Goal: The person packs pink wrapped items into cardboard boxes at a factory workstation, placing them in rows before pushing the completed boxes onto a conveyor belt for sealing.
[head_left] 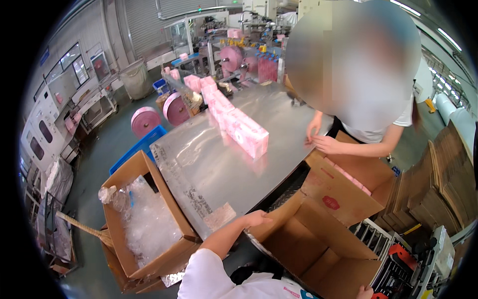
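An open brown cardboard box (pixel 318 244) stands in front of me, its bare inner walls and bottom showing. My left hand (pixel 256 219) is closed on the flap at its far left corner. At the lower edge of the picture, my right hand (pixel 365 292) grips the near right rim of the same box, with only the thumb and part of the fingers showing. Beyond the left hand, a row of pink-and-white wrapped packs (pixel 244 132) runs across the metal table (pixel 199 164). A small pale pink piece (pixel 220 216) lies at the table's near corner.
Across the table a co-worker's hands (pixel 323 143) meet above a second box (pixel 343 194) holding pink packs. A box of clear plastic bags (pixel 149 224) stands left. Flattened cartons (pixel 428 184) lean at right, beside a roller conveyor (pixel 373 239). Pink rolls (pixel 145 121) stand behind.
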